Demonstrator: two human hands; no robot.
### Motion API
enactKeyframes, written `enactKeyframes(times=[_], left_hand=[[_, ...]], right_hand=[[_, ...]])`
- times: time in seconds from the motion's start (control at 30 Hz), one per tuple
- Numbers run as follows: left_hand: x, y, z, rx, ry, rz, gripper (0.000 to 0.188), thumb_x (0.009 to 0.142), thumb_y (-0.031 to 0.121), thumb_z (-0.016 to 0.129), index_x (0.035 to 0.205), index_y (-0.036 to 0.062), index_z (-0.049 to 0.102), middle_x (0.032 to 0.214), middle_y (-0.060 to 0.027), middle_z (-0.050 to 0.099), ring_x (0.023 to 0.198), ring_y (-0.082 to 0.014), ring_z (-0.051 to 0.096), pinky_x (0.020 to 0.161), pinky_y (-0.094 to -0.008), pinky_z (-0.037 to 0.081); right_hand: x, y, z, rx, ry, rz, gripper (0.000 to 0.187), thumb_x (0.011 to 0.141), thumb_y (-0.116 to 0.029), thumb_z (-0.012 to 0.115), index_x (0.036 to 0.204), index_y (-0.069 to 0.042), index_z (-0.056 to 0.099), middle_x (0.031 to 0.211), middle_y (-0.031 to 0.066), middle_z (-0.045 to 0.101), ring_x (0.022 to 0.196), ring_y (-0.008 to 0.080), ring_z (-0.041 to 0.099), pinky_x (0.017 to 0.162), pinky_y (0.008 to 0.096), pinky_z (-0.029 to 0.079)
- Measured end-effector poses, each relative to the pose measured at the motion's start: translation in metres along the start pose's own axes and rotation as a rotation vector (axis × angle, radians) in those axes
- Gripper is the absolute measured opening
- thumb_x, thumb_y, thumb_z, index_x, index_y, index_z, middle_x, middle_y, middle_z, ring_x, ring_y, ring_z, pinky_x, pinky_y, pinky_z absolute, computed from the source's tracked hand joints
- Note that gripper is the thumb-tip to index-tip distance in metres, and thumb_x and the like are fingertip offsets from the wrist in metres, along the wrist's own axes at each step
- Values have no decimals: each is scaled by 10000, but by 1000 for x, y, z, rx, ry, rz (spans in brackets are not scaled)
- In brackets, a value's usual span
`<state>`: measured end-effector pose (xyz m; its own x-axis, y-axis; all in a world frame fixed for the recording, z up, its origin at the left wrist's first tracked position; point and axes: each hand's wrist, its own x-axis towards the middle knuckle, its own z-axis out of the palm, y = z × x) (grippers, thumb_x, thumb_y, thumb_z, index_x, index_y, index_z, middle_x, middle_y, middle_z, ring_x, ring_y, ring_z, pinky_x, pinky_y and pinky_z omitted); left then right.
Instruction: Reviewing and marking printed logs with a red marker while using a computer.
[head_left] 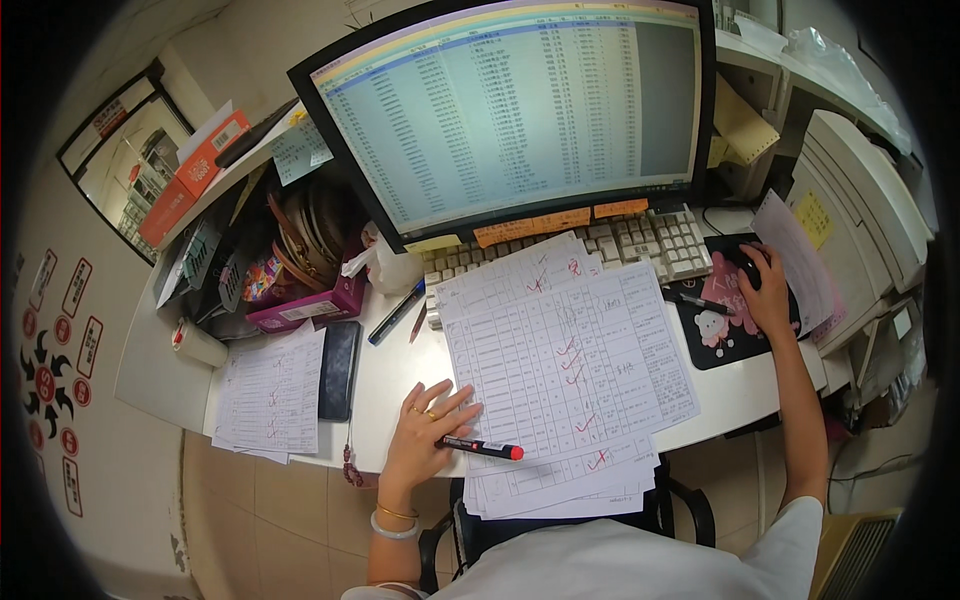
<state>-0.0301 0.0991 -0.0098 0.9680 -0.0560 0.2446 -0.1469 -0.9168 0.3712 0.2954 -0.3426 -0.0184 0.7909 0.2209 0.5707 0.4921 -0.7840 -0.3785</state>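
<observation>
**Left hand and marker at the edge of the papers; right hand on the mouse**

The left hand lies with fingers spread over the left edge of the papers, a marker held at its thumb side; the thumb's exact grip cannot be told. The marker's long axis runs rightward from the hand, red end outward, over the papers' lower part. The papers extend right of and beyond this hand, their long axis pointing roughly away from the body. The left hand is the nearer; the right hand, well apart to its right, is curled over the mouse.

Beyond the left hand lie a blue pen and, up and to its left, a purple box holding a brown bag. A plastic bag sits beside the box, contents unclear. Left of the hand are a phone, then a second pile; farther left stands a cup, its inside not visible.
</observation>
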Motion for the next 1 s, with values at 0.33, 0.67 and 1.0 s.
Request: enactKeyframes(times=[0.33, 0.67, 1.0], left_hand=[[2, 4, -1, 7, 11, -22, 321, 850, 159, 662, 1165, 213, 691, 1308, 22, 603, 1259, -261, 489, 1126, -481, 261], [2, 2, -2, 16, -8, -8, 392, 841, 113, 639, 1213, 234, 660, 1361, 41, 557, 1290, -256, 455, 1133, -484, 242], [2, 3, -2, 22, -4, -5, 379, 842, 111, 642, 1203, 221, 664, 1351, 39, 565, 1286, -257, 456, 1133, -480, 244]], right_hand=[[0, 2, 1, -6, 24, -16, 389, 831, -110, 633, 1217, -113, 585, 1258, 186, 504, 1155, 387, 517, 977, 414, 431], [-1, 3, 2, -30, 39, -1, 387, 838, -121, 632, 1222, -127, 584, 1248, 188, 508, 1153, 386, 518, 975, 410, 431], [0, 2, 0, -29, 4, 11, 375, 853, -135, 626, 1225, -117, 581, 1274, 218, 495, 1172, 404, 503, 998, 407, 412]])
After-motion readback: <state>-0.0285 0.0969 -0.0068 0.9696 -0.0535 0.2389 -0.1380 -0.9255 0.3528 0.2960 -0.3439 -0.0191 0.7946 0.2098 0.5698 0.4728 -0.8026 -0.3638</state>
